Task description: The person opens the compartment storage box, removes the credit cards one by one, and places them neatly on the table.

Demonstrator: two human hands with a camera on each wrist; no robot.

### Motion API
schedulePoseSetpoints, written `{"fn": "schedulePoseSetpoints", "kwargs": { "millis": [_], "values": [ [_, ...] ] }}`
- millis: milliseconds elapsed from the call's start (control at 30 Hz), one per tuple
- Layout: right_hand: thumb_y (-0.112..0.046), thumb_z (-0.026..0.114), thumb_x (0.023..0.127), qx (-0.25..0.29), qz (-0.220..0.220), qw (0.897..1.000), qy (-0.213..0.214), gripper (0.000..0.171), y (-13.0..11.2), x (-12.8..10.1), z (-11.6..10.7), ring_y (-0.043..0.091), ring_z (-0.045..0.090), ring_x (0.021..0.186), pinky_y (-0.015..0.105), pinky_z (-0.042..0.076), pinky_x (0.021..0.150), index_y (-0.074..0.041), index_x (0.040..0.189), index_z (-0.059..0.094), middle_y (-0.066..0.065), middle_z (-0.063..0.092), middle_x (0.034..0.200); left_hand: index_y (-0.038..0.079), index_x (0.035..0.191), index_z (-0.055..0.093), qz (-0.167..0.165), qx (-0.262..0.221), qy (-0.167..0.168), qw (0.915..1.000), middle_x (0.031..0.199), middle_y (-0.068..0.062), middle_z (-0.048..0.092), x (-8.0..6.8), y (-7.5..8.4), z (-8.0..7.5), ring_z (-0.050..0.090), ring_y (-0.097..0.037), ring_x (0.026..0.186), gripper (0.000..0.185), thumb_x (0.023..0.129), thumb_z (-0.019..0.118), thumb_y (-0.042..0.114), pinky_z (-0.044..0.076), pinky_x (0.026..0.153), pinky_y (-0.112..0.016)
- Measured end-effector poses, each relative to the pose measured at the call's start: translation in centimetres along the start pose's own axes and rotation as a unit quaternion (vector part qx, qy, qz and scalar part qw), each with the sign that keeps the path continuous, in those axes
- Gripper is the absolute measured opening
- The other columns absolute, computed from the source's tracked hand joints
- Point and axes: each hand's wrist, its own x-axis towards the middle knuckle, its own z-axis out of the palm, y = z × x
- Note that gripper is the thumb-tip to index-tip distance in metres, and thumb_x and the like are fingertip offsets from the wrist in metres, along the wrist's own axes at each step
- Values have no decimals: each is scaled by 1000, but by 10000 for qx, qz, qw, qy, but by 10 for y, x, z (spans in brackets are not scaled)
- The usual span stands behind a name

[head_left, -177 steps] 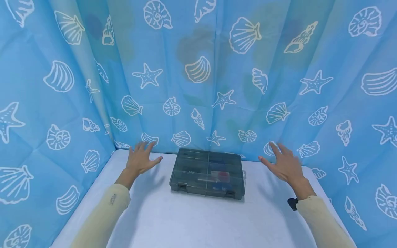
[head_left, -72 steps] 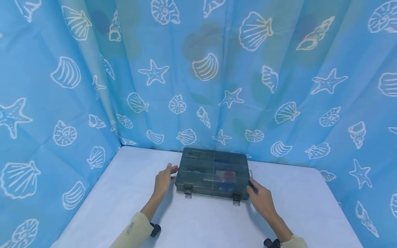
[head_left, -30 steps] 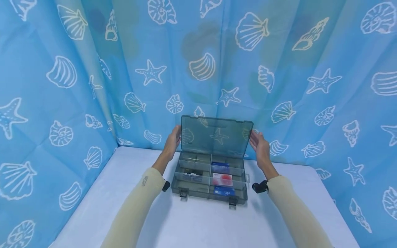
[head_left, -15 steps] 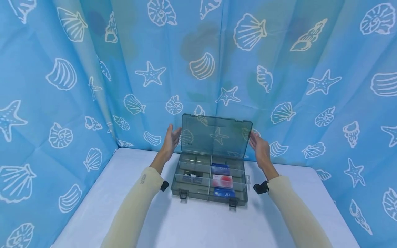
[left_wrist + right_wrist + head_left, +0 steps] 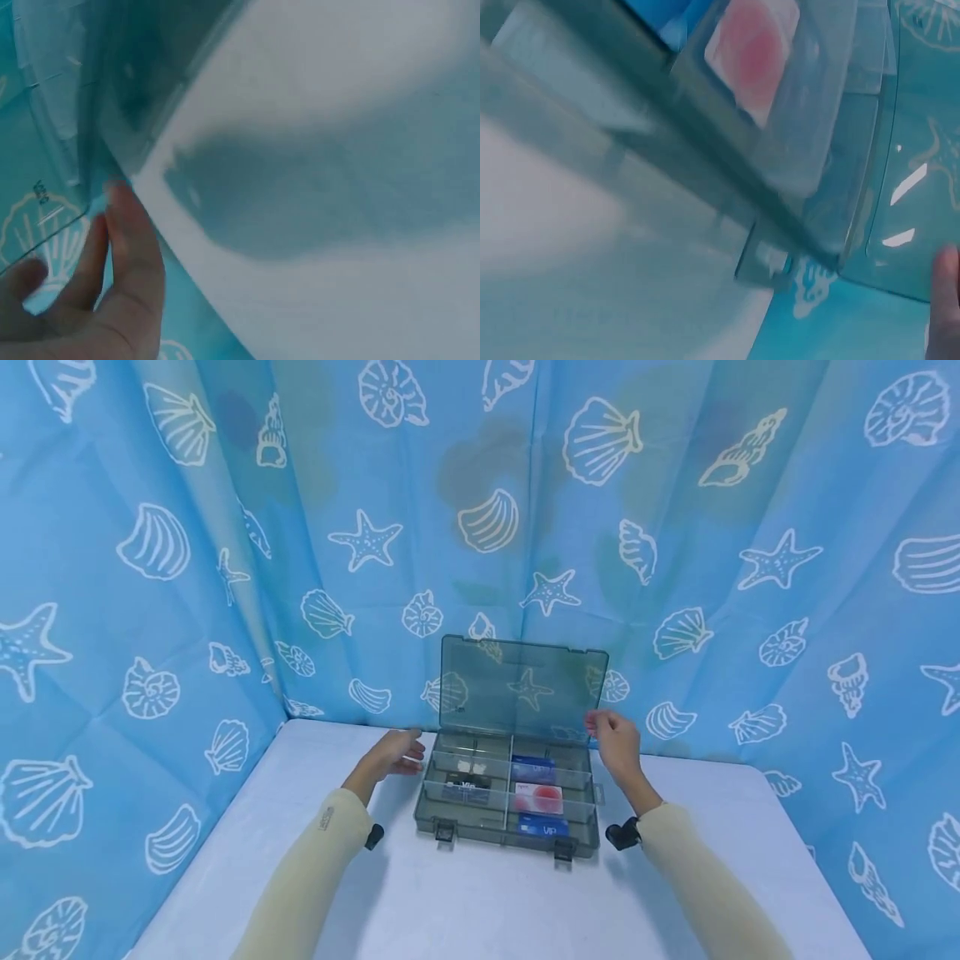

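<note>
While both hands hover at either side of it, a smoky grey plastic organiser box sits near the back of a white bench, its clear lid standing open and upright against a blue curtain printed with white shells and starfish.

On the person's own left, the left hand is low beside the box's left wall, near its back corner. Its fingers are loosely extended and slightly spread, pointing toward the box and holding nothing. The left wrist view shows the fingertips close to the lower corner of the lid, but it is too blurred to tell whether they touch it.

At the other side, the right hand is raised just beside the lid's lower right corner, above the box's back right edge. Its fingers are gently curled and relaxed, with nothing gripped; contact with the lid cannot be told.

Inside the box, dividers form compartments. The right column holds a blue card at the back, a white card with a red patch in the middle, and another blue card at the front. A dark card lies in the left column. Two latches hang open at the front wall.
</note>
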Motion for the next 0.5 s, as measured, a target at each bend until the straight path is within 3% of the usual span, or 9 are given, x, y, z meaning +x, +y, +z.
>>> {"fn": "schedulePoseSetpoints", "kwargs": {
  "millis": [100, 267, 367, 500],
  "values": [
    [-26, 37, 106, 63, 513, 9942, -945, 43, -3, 0, 10, 34, 62, 110, 42, 50, 96, 8, 121, 59, 24, 63, 119, -8, 123, 55, -327, 52, -150, 9993, 112, -19, 62, -2, -4, 1, 66, -27, 92, 42, 102, 46, 27, 57, 78, -34],
    [-33, 40, 105, -64, 1265, 9647, -2308, 53, -6, 4, 23, 38, 56, 120, 48, 44, 102, 12, 132, 49, 28, 56, 130, -7, 123, 54, -470, -120, -76, 9988, 106, -18, 64, -7, -7, 5, 66, -26, 88, 39, 98, 53, 22, 57, 77, -34],
    [-31, 38, 106, -181, 1411, 9524, -2696, 54, -8, 6, 27, 40, 55, 120, 49, 44, 101, 15, 132, 46, 30, 54, 130, -7, 122, 52, -567, -191, 27, 9982, 102, -17, 64, -8, -9, 8, 66, -25, 86, 36, 98, 51, 19, 58, 75, -33],
    [-30, 41, 105, -828, 1405, 9456, -2815, 53, -10, 8, 33, 40, 59, 114, 47, 48, 96, 17, 130, 48, 31, 57, 126, -6, 119, 51, -623, -259, 24, 9977, 97, -15, 62, -7, -12, 10, 65, -23, 82, 31, 97, 51, 15, 57, 73, -32]
  ]
}}
